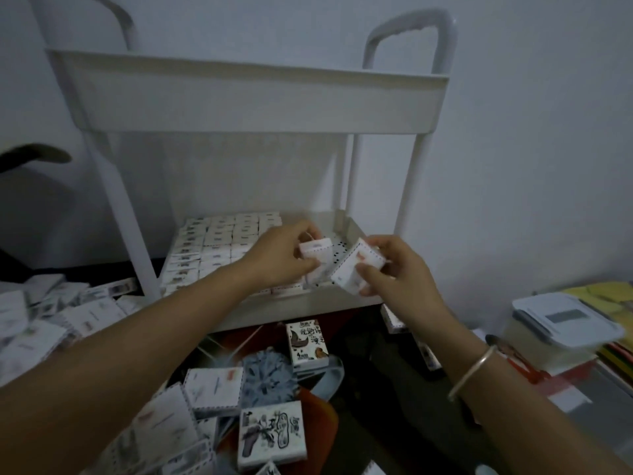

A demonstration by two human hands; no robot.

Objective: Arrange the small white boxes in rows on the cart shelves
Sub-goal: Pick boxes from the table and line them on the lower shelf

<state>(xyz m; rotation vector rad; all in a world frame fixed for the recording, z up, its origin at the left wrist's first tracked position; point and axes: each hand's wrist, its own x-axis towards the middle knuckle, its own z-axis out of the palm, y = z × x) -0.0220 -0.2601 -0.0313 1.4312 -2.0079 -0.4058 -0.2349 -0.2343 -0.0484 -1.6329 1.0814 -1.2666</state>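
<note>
Both arms reach forward over the cart's lower shelf [308, 308]. The left hand [277, 258] is knuckles-up, fingers curled round a small white box [317, 250], holding it over the bare right end of the shelf. The right hand [400, 269], with a bangle [474, 370] on its wrist, pinches a second box [356, 269] between thumb and fingers. That one is tilted and sits just beside the first. Left of the hands, packed rows of boxes [222, 238] cover the shelf. Loose boxes [212, 385] lie heaped in the foreground.
</note>
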